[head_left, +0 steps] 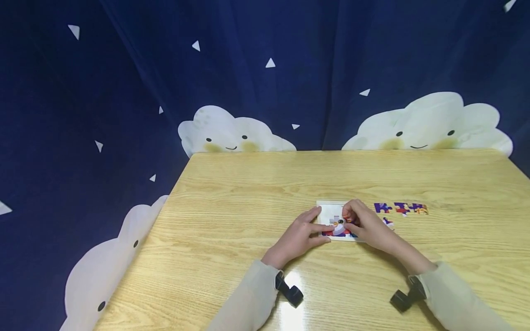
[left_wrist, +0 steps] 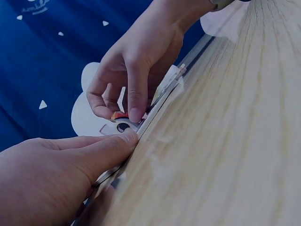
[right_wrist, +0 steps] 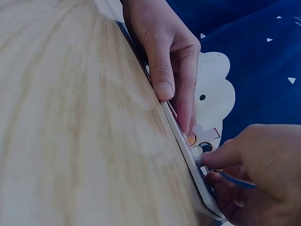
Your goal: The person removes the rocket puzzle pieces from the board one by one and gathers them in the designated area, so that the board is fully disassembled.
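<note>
A white-framed puzzle tray (head_left: 331, 202) lies on the table with joined puzzle pieces (head_left: 338, 231) along its near side. My right hand (head_left: 370, 225) pinches a puzzle piece (right_wrist: 206, 136) between thumb and fingers. This piece is pale with a black eye and a bit of orange, and it stands tilted up over the tray in the right wrist view. My left hand (head_left: 296, 238) rests at the tray's left side, fingers extended. Its index finger reaches over the joined pieces, and its thumb (right_wrist: 164, 87) lies along the near rim. The right fingers cover the tray's right part.
Right of the tray lie several loose puzzle pieces, among them a purple one (head_left: 382, 208), a red and purple one (head_left: 401, 208) and a smaller one (head_left: 388, 223). A dark blue curtain (head_left: 314, 69) with white clouds hangs behind the wooden table (head_left: 232, 207).
</note>
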A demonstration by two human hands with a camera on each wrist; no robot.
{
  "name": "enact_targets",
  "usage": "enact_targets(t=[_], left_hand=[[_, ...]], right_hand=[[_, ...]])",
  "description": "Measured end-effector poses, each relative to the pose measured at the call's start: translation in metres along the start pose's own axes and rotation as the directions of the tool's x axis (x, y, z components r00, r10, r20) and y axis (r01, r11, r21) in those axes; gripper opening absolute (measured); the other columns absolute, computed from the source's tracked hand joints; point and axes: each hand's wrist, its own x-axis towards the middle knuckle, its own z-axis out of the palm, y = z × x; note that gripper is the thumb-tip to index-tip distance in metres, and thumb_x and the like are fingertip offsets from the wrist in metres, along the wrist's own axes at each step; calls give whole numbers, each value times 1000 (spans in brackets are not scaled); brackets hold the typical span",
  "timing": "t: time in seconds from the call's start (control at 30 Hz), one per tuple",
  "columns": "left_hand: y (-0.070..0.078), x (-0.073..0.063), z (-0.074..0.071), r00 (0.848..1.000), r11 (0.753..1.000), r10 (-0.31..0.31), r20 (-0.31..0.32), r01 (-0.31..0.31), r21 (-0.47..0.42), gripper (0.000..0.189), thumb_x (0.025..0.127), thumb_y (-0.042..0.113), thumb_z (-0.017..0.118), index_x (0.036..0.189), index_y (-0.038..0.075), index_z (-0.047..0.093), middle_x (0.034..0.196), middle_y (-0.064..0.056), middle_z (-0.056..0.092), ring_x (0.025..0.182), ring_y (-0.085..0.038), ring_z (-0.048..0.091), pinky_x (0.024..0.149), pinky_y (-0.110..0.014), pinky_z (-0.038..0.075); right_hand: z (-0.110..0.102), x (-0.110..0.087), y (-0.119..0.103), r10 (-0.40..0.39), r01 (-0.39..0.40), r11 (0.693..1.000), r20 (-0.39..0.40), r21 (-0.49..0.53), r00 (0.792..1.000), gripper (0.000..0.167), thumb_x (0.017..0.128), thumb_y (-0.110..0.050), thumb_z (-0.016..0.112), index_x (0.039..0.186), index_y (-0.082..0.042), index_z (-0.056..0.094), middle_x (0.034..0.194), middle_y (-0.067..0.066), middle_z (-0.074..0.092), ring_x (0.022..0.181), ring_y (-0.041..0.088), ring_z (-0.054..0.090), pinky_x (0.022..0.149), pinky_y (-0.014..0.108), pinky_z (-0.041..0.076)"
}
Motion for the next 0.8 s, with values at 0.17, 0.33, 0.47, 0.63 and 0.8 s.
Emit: enact_targets(t=[0.17, 0.33, 0.47, 0.63, 0.8], left_hand=[[0, 1, 0, 1000, 1000, 1, -2, -1, -6, 36, 92, 40, 64, 126, 30, 67, 158, -14, 36, 149, -25, 31, 120, -41, 35], [1, 1, 0, 1000, 1000, -2, -1, 2, -15, 36, 92, 40, 65, 126, 30, 67, 158, -14, 36, 149, -25, 32, 120, -41, 35], [1, 0, -1, 1000, 1000, -3, 3, 3, -6, 36, 92, 41, 64, 126, 30, 67, 158, -13, 35, 149, -25, 31, 121, -41, 33], [1, 0, -1, 1000, 1000, -2, 5, 2, -8, 37, 92, 41, 64, 127, 30, 66, 158, -14, 35, 149, -25, 31, 121, -41, 33], [1, 0, -1, 1000, 1000, -7, 11, 7, -11, 37, 92, 41, 64, 127, 31, 65, 158, -14, 34, 150, -25, 30, 121, -41, 32]], right_hand=[[1, -1, 0, 14, -14, 999, -11, 30, 1000, 24, 86, 11, 64, 95, -9, 54, 91, 2, 53, 79, 1, 52, 65, 17, 49], [2, -1, 2, 48, -45, 996, -40, 71, 998, 19, 88, 8, 64, 95, -9, 57, 89, 4, 58, 78, 0, 52, 64, 17, 48], [0, -1, 4, 90, -84, 990, -50, 109, 995, 15, 90, 3, 64, 97, -9, 59, 87, 7, 61, 75, 1, 52, 62, 17, 47], [-2, -1, 5, 164, -158, 978, -35, 133, 986, 14, 91, 1, 63, 99, -11, 60, 85, 3, 60, 73, 2, 51, 63, 18, 46], [-4, 0, 2, 206, -198, 971, -48, 132, 977, 15, 91, 1, 64, 100, -9, 61, 85, 4, 61, 72, 2, 51, 63, 18, 46]])
